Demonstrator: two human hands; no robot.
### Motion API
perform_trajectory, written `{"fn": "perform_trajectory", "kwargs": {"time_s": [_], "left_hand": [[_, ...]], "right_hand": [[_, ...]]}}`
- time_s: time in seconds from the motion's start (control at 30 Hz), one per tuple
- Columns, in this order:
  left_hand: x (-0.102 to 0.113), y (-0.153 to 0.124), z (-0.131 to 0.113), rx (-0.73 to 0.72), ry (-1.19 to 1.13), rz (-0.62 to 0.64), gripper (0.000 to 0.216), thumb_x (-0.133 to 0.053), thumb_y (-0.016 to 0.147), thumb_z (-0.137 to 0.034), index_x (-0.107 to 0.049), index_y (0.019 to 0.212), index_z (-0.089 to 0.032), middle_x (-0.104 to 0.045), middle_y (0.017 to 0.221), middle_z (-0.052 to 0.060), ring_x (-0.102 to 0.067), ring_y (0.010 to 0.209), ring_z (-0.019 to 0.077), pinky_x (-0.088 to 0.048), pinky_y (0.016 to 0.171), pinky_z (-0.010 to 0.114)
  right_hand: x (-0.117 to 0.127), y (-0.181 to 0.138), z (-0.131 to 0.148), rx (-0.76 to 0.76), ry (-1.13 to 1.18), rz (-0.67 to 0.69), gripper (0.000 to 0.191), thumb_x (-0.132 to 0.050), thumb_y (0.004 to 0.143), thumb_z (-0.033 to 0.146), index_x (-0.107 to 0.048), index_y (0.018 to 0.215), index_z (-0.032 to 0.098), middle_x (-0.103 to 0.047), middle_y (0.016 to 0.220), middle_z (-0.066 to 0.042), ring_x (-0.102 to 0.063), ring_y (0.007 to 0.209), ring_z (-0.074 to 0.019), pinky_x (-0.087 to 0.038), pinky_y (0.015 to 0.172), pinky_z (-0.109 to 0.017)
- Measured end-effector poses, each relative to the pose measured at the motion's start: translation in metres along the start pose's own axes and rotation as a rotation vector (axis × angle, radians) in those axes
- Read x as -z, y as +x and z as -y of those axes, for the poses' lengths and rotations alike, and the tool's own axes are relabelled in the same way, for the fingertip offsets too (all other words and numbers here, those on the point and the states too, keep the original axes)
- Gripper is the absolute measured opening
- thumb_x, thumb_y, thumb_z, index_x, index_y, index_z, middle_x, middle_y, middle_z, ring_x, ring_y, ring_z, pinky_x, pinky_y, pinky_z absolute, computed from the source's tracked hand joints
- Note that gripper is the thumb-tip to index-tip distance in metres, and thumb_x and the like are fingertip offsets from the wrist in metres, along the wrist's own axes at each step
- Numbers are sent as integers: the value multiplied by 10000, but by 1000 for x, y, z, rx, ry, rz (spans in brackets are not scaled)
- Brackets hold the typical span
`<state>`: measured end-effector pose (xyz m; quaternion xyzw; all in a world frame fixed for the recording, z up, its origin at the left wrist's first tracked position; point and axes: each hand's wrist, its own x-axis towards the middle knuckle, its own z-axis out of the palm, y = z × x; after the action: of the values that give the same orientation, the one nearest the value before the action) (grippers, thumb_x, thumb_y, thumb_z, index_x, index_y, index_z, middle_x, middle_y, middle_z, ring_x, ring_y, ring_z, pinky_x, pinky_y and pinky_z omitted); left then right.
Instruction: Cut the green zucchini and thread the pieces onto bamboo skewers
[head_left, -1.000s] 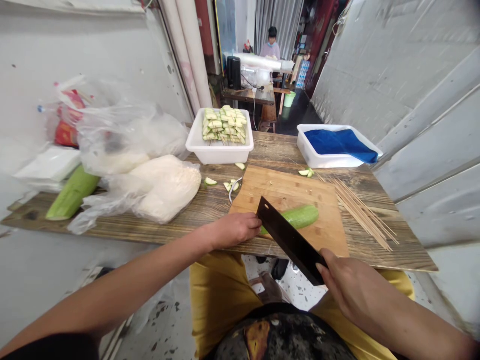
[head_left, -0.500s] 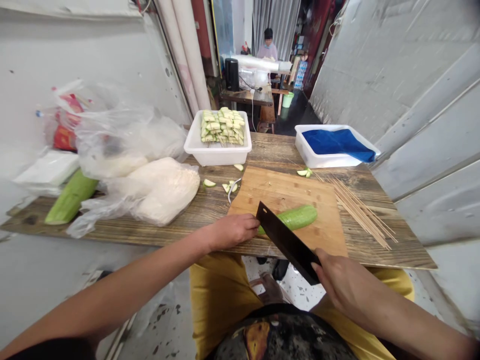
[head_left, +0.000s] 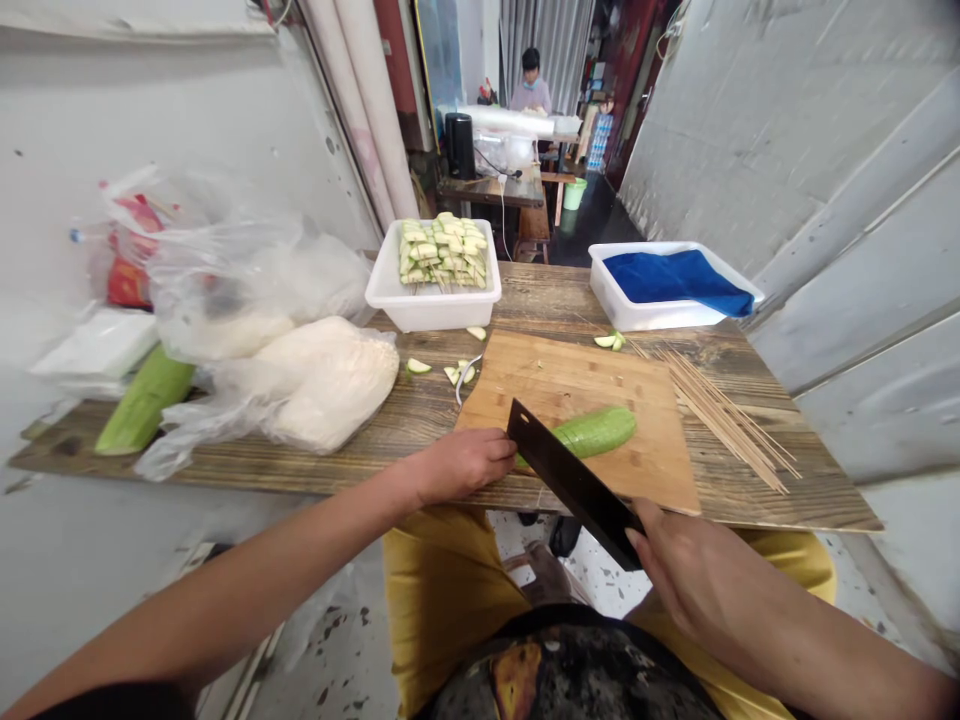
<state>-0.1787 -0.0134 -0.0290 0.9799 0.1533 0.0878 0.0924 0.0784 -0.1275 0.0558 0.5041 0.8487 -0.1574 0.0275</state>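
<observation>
My right hand (head_left: 694,580) grips the handle of a black cleaver (head_left: 570,480), whose blade rests across the near end of a green zucchini (head_left: 596,432). The zucchini lies on a wooden cutting board (head_left: 577,385) on the plank table (head_left: 375,425). My left hand (head_left: 465,463), fingers curled, presses down on the zucchini's left end beside the blade; that end is hidden behind the cleaver. Loose green slices (head_left: 420,366) lie on the table just beyond the board's left corner.
A white tub (head_left: 433,300) of skewered zucchini slices stands behind the board, and a second white tub with a blue cloth (head_left: 675,275) at the right. Bamboo skewers (head_left: 724,420) lie right of the board. Plastic bags (head_left: 300,375) and a whole zucchini (head_left: 146,398) sit left. A person sits far back.
The cleaver has dropped slightly lower onto the zucchini's end. Both hands stay in much the same place; the view has shifted a little.
</observation>
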Motion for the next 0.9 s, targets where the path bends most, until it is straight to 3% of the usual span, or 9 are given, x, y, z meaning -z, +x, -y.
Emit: {"fn": "perform_trajectory", "kwargs": {"time_s": [0.2, 0.4, 0.5, 0.8, 0.9], "left_hand": [[-12, -7, -1, 56, -19, -140, 296, -312, 905, -208, -591, 991, -163, -610, 1017, 104, -553, 901, 200, -447, 779, 320], [-41, -4, -20, 291, -55, -503, 188, -466, 861, -234, -574, 997, -162, -613, 966, 93, -564, 905, 181, -467, 797, 325], [-47, 0, -30, 408, -91, -619, 186, -527, 828, -239, -573, 994, -166, -617, 941, 89, -571, 896, 175, -482, 789, 325], [-57, 8, -46, 506, -46, -672, 168, -526, 806, -161, -574, 966, -182, -635, 937, 68, -578, 907, 162, -478, 819, 323], [-50, 5, -40, 642, 1, -764, 158, -525, 805, -192, -560, 960, -185, -623, 939, 64, -587, 838, 149, -487, 784, 310]], "right_hand": [[-3, 8, 0, -43, -35, 73, 167, -334, 836, 74, -487, 817, 137, -603, 587, -56, -581, 492, -170, -318, 467, -248], [6, 1, -11, -69, 90, 14, 185, -308, 898, 178, -472, 813, 171, -593, 579, -30, -585, 517, -170, -327, 480, -246], [13, -6, -20, -78, 94, -36, 207, -285, 917, 240, -466, 833, 183, -595, 599, -27, -583, 532, -175, -340, 503, -259], [22, -16, -63, -142, 180, -282, 298, -293, 912, 374, -447, 708, 223, -572, 504, 2, -566, 466, -162, -350, 456, -252], [14, -18, -86, -156, 104, -378, 258, -335, 882, 394, -478, 756, 220, -526, 435, 25, -523, 393, -160, -321, 421, -253]]}}
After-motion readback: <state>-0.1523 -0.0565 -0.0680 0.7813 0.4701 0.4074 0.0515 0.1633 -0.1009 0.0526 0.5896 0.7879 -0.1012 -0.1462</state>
